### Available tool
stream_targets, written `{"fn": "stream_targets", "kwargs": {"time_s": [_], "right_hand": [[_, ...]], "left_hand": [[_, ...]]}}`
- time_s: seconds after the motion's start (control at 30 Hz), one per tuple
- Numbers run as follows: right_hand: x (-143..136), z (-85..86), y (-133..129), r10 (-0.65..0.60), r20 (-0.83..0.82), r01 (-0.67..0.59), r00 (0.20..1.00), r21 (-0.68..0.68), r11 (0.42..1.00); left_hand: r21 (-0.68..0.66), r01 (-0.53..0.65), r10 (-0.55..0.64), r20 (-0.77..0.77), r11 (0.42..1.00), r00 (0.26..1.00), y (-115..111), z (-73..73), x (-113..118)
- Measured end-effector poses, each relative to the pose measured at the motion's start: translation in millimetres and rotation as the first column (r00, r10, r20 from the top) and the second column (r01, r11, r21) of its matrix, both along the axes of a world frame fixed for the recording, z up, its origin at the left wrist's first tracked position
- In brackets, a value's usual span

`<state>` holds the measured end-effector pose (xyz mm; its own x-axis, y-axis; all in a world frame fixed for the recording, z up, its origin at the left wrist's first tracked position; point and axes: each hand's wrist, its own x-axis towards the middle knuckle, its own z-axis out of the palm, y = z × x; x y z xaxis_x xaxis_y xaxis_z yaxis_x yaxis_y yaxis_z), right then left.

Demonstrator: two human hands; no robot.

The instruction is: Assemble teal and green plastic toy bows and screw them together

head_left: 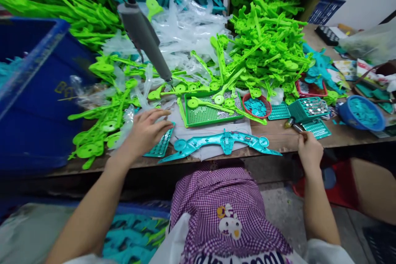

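Note:
A turquoise plastic bow-shaped part point(227, 142) lies across a pale sheet at the table's front edge. My left hand point(147, 130) is open with its fingers bent and apart, over a turquoise tray of small pockets point(163, 143) left of the bow. A thin dark string runs rightward from the bow to my right hand point(310, 150), whose fingers are pinched on it. Against those fingers is the dark handle of a small tool with a brass-coloured head point(290, 122); whether they also grip it cannot be told. A grey power screwdriver point(145, 41) hangs above, bit downward.
Behind the bow stands a green basket point(213, 121) with small metal pieces and green arms. Near it are a red basket point(268, 111), stacked turquoise trays point(300, 110) and a blue bowl point(379, 121). Green parts point(266, 45) pile up behind; a blue bin point(40, 103) stands left.

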<state>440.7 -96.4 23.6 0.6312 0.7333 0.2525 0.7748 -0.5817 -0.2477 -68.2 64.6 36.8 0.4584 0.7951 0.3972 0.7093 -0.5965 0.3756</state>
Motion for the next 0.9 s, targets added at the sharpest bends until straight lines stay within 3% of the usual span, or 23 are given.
{"fn": "stream_targets", "kwargs": {"time_s": [0.1,0.2,0.3,0.37,0.4,0.43,0.5,0.57,0.63,0.73,0.8,0.9], "right_hand": [[4,-8.6,5,-0.035,0.031,0.039,0.999,-0.118,0.992],[-3,-3.1,5,0.025,0.013,-0.023,1.0,-0.118,0.993],[-43,20.0,3,0.154,0.023,-0.156,0.988,0.158,0.975],[-91,39.6,5,0.412,-0.045,-0.364,0.91,0.385,0.848],[-117,48.2,8,0.59,-0.128,-0.497,0.798,0.414,0.763],[-143,55.2,12,0.737,-0.227,-0.615,0.636,0.429,0.662],[-183,63.3,21,0.848,-0.448,-0.738,0.283,0.463,0.491],[-202,65.6,29,0.781,-0.624,-0.737,0.03,0.514,0.439],[-201,66.3,34,0.687,-0.723,-0.688,-0.066,0.532,0.494],[-181,69.2,31,0.659,-0.752,-0.646,0.018,0.494,0.582],[-169,69.5,26,0.681,-0.721,-0.692,0.127,0.427,0.582],[-160,60.7,17,0.703,-0.632,-0.804,0.326,0.206,0.558]], "left_hand": [[0.005,-0.023,0.023,0.087,1.0,0.996,-20,2.4,-21],[0.057,-0.096,0.089,0.118,0.994,0.989,-65,1.9,-18],[0.029,-0.034,0.028,0.181,0.999,0.983,-110,4.0,19],[-0.062,0.116,-0.094,0.284,0.991,0.954,-127,11.5,58],[-0.111,0.215,-0.169,0.325,0.97,0.931,-130,17.6,78],[-0.128,0.285,-0.221,0.368,0.95,0.903,-129,25.1,97],[-0.101,0.352,-0.278,0.432,0.931,0.858,-120,42.8,125],[-0.086,0.322,-0.252,0.447,0.943,0.858,-105,60.8,138],[-0.106,0.285,-0.201,0.484,0.953,0.852,-90,74.1,141],[-0.191,0.355,-0.201,0.548,0.915,0.812,-77,76.5,139],[-0.267,0.437,-0.242,0.541,0.859,0.806,-75,65.7,139],[-0.379,0.477,-0.255,0.505,0.793,0.825,-78,39.4,137]]}}
